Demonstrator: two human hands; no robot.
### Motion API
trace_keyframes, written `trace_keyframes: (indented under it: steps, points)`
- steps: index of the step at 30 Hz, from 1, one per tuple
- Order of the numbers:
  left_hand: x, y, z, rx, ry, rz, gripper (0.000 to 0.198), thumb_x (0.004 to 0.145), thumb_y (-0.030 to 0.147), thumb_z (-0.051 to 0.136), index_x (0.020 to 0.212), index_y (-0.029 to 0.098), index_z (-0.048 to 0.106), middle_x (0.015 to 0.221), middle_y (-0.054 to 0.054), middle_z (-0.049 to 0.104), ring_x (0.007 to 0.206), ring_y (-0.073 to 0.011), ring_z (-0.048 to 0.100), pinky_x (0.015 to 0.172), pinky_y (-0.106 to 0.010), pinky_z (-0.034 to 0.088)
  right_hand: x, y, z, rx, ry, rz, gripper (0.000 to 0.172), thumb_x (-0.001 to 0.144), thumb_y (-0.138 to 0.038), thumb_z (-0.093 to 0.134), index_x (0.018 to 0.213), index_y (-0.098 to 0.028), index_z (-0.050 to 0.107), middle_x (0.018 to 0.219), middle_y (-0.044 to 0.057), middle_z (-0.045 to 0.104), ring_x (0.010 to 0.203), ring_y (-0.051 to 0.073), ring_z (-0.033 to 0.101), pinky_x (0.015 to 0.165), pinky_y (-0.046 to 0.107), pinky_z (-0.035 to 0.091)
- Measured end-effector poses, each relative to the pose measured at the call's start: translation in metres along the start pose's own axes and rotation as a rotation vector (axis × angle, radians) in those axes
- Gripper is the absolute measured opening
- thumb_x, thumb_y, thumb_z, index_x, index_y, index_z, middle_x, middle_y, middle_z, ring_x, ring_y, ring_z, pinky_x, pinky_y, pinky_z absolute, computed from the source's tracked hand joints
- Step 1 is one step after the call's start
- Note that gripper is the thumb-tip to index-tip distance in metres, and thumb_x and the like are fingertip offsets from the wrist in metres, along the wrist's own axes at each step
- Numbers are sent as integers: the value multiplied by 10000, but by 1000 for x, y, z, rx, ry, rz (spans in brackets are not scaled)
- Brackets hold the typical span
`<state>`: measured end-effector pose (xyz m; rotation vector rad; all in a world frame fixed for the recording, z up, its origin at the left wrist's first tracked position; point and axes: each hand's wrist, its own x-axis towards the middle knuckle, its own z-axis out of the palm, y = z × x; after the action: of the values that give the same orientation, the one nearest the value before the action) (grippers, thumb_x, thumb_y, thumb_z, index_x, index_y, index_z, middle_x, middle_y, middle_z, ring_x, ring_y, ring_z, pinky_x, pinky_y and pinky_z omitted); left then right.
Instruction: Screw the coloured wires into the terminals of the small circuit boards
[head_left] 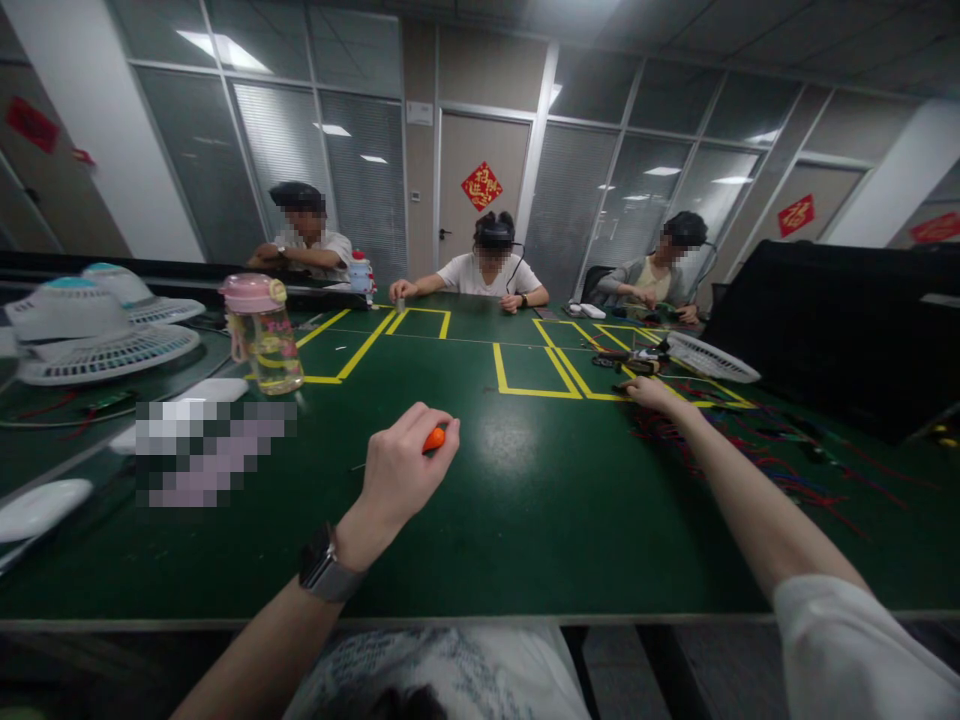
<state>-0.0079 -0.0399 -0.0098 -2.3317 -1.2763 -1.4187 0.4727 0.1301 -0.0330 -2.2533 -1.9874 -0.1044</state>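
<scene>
Because the left hand (409,460) is curled into a loose fist around it, only the orange end of a tool (434,440) shows, between thumb and fingers, with a thin dark shaft sticking out on the other side. Hand and tool are above the near middle of the green table (480,530); a watch (328,568) circles that wrist. The right hand (651,393) reaches far forward, fingertips at the edge of some dark parts (632,360); whether it pinches any of them, I cannot tell. Just beside it, red and blue wires (720,440) spread in a tangle, with a white grille (711,358) behind them and a black panel (825,340) further right. Yellow tape (536,393) marks out boxes across the table. Over on the left are a pink-lidded bottle (262,340) and white fans (105,325). Three people (487,275) sit along the far side, wearing dark headgear.
</scene>
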Motion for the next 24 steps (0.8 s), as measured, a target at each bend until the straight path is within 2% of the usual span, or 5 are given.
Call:
trace_keyframes:
  steps: [5, 10, 17, 24]
  points:
    - [0, 0, 0, -11, -10, 2, 220, 933, 284, 479, 836, 153, 628, 788, -31, 628, 672, -122, 602, 571, -217, 480, 1, -31, 1, 59, -10, -41, 380, 784, -122, 460, 1018, -179, 754, 1128, 63, 723, 1075, 223, 635, 953, 268, 450]
    - [0, 0, 0, -12, -11, 13, 216, 935, 273, 481, 836, 148, 627, 785, -28, 618, 659, -117, 590, 569, -217, 480, -3, -62, 7, 129, 50, -69, 344, 826, -156, 448, 986, -144, 752, 1094, 90, 727, 1029, 218, 645, 898, 242, 465]
    - [0, -1, 1, -20, -9, 22, 202, 935, 255, 487, 838, 144, 625, 780, -23, 610, 655, -110, 581, 574, -214, 470, -6, -90, 17, 180, 165, 81, 280, 841, -301, 508, 880, -127, 724, 911, 146, 733, 906, 247, 665, 758, 264, 483]
    - [-1, -1, 2, -13, 12, 24, 190, 925, 257, 502, 825, 149, 623, 777, -14, 603, 649, -112, 570, 576, -224, 443, 0, -99, 26, 248, 239, 257, 251, 787, -333, 580, 911, -134, 669, 985, 161, 693, 942, 275, 642, 754, 309, 477]
